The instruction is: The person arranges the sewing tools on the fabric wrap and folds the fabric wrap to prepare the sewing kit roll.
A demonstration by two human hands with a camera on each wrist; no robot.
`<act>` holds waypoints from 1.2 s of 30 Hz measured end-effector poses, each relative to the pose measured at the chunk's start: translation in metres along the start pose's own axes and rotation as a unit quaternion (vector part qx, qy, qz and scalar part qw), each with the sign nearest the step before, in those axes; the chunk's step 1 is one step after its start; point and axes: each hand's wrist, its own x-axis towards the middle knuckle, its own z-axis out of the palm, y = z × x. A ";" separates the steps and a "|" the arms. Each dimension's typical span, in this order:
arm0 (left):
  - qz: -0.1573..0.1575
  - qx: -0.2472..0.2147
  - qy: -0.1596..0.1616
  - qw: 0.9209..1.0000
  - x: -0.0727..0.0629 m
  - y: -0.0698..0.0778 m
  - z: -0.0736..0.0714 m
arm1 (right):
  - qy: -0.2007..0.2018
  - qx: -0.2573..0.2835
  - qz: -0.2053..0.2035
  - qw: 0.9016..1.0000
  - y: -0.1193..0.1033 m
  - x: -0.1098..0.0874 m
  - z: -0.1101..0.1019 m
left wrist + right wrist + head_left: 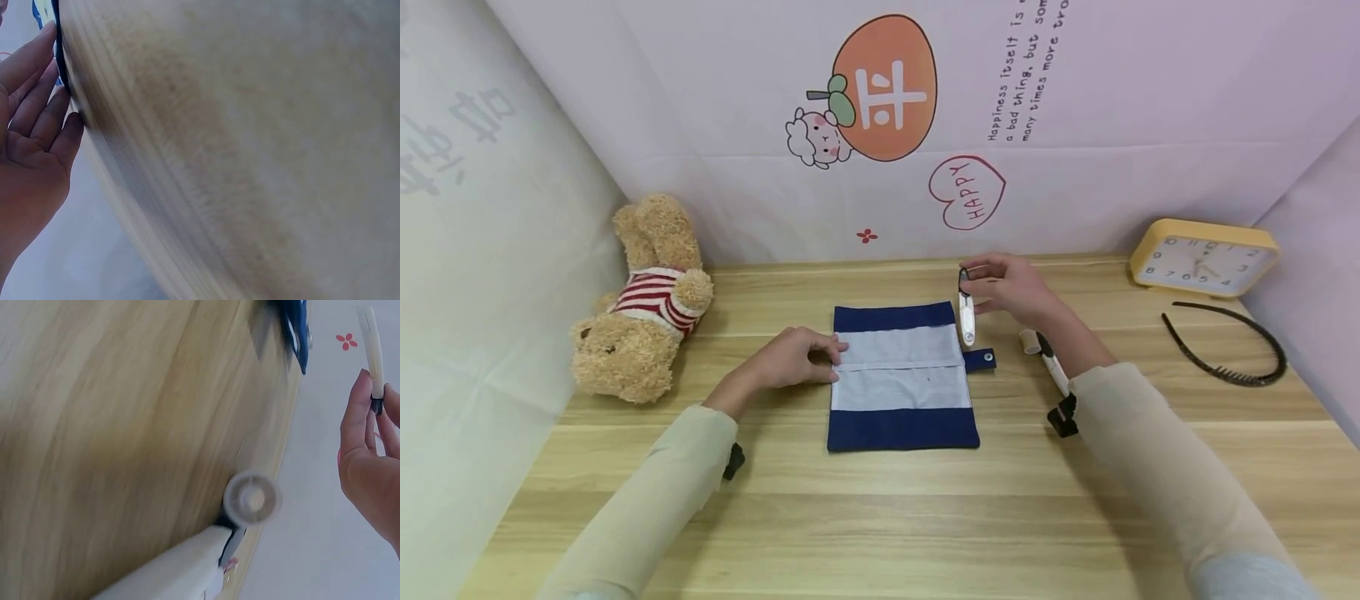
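Observation:
A navy and pale grey fabric pouch (pixel 898 387) lies flat on the table, a snap tab (pixel 979 359) sticking out from its right edge. At its left edge rests my left hand (pixel 793 358), fingertips and thumb touching the cloth; in the left wrist view the fingers (pixel 47 119) look fairly straight. Just past the upper right corner, my right hand (pixel 1007 287) pinches a slim white tool (pixel 967 321) by its black end. A round rivet shows at the tool's lower end; its exact kind is unclear. The right wrist view shows the same tool (pixel 372 356) between fingertips.
Near my right wrist lie a small pale spool-like cylinder (pixel 1030 342) and a white-and-black handled object (pixel 1054 371), partly covered by the arm. A yellow clock (pixel 1206 258) and black headband (pixel 1262 379) are at right, a teddy bear (pixel 640 333) at left.

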 end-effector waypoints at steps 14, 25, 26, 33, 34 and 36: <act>-0.001 0.004 0.001 1.000 0.001 -0.001 0.001 | -0.017 0.021 0.002 1.000 -0.006 0.009 0.028; 0.011 -0.018 -0.008 1.000 0.000 -0.004 -0.001 | -0.038 0.057 0.000 0.998 -0.009 0.020 0.049; 0.012 -0.017 -0.008 1.000 0.000 -0.004 -0.001 | -0.042 0.059 -0.002 0.997 -0.010 0.021 0.051; 0.009 -0.014 -0.007 1.000 0.000 -0.005 -0.002 | -0.052 0.068 -0.001 0.996 -0.013 0.026 0.063; 0.009 -0.013 -0.007 1.000 0.000 -0.005 -0.002 | -0.052 0.070 0.001 0.996 -0.014 0.027 0.065; 0.007 -0.012 -0.007 1.000 0.001 -0.006 -0.001 | -0.048 0.076 0.005 0.996 -0.016 0.028 0.067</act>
